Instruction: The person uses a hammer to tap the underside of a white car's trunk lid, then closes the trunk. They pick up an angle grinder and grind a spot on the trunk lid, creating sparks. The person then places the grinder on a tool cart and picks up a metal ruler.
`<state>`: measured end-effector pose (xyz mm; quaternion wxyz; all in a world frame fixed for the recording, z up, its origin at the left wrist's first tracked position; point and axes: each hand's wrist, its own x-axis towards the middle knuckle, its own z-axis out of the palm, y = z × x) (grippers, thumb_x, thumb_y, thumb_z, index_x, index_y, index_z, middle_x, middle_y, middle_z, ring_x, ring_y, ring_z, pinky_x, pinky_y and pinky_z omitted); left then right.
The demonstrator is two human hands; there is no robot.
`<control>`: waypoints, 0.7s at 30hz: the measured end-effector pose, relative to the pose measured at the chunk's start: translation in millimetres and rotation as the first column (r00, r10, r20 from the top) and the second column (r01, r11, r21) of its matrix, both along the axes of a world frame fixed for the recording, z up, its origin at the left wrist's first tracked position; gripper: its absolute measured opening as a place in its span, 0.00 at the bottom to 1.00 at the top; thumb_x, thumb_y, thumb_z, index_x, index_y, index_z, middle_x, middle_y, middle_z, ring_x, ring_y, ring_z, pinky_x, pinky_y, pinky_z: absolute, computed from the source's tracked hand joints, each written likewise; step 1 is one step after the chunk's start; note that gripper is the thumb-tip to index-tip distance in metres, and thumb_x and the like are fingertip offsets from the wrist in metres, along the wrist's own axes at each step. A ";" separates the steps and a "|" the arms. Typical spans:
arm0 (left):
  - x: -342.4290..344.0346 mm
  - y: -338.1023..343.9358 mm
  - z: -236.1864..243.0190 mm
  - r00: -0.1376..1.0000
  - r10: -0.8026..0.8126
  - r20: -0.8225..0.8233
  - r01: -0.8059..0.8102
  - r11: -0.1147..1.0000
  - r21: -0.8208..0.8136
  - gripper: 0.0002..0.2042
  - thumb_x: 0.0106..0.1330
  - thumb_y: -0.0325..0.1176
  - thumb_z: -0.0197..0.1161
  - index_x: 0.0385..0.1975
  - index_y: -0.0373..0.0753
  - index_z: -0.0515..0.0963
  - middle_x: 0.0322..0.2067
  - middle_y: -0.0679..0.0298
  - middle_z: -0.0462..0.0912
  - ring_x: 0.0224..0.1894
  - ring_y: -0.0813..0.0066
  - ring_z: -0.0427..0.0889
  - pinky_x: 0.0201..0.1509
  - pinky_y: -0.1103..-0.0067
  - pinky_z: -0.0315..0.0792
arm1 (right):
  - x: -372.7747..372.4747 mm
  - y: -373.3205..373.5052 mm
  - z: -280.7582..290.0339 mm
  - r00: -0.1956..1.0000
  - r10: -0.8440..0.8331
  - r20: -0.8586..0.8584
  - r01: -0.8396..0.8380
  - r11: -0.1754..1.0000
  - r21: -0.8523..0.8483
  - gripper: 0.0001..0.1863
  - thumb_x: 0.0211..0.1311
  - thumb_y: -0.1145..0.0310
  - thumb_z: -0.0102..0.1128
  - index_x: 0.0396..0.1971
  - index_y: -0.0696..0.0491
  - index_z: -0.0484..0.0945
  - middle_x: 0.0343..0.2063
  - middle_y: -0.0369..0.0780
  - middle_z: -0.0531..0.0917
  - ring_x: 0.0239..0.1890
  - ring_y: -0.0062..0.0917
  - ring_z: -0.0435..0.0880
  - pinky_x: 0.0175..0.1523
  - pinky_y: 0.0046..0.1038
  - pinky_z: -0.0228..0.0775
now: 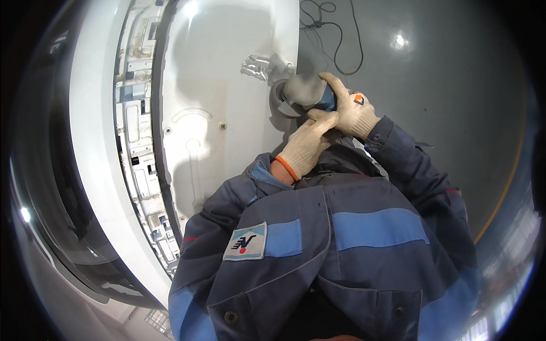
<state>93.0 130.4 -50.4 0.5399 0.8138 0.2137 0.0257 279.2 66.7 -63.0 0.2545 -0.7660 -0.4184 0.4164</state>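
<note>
Both my hands wear off-white knit gloves and are closed around an angle grinder (328, 100) with a blue body. My right hand (354, 109) grips it from the right, thumb along the top. My left hand (310, 139), orange at the cuff, holds it from below and left, its fingers partly hidden. The grinder's round grey front part is blurred, and the disc (277, 93) lies at the right edge of a white car body panel (210, 74). Beside the disc, the panel has a shiny, crumpled bare-metal patch (257, 67). I cannot tell whether the disc touches it.
Left of the panel runs an opened car body frame (136, 128) with holes and ledges. Farther left is a dark, glossy vehicle surface (48, 153). A black cable (341, 42) lies looped on the grey-green floor (432, 85). A yellow line (500, 196) crosses the floor at the right.
</note>
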 end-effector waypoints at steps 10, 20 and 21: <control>0.6 -6.3 -19.3 0.991 0.126 0.041 -0.100 0.914 -0.394 0.29 0.68 0.16 0.69 0.70 0.40 0.76 0.60 0.49 0.83 0.61 0.49 0.84 0.64 0.64 0.81 | 3.3 -3.2 -3.1 0.999 -0.006 0.038 0.005 1.000 0.024 0.53 0.62 0.34 0.74 0.81 0.43 0.62 0.59 0.54 0.88 0.59 0.47 0.91 0.66 0.39 0.84; -2.0 -1.7 -18.3 0.998 -0.034 0.047 0.035 0.999 -0.020 0.29 0.71 0.15 0.68 0.72 0.33 0.71 0.60 0.55 0.82 0.58 0.63 0.87 0.63 0.70 0.83 | 5.9 -2.1 -10.9 0.999 -0.029 -0.034 0.029 1.000 -0.004 0.55 0.61 0.33 0.73 0.82 0.43 0.60 0.62 0.55 0.86 0.60 0.49 0.90 0.66 0.41 0.83; -0.5 -1.9 -16.0 0.999 0.046 -0.019 -0.049 0.975 -0.215 0.28 0.72 0.17 0.67 0.72 0.35 0.72 0.60 0.53 0.82 0.60 0.59 0.86 0.64 0.68 0.82 | 7.1 -1.5 -9.6 1.000 -0.028 -0.006 0.028 1.000 -0.015 0.56 0.61 0.32 0.73 0.82 0.43 0.59 0.62 0.55 0.86 0.60 0.49 0.90 0.67 0.41 0.83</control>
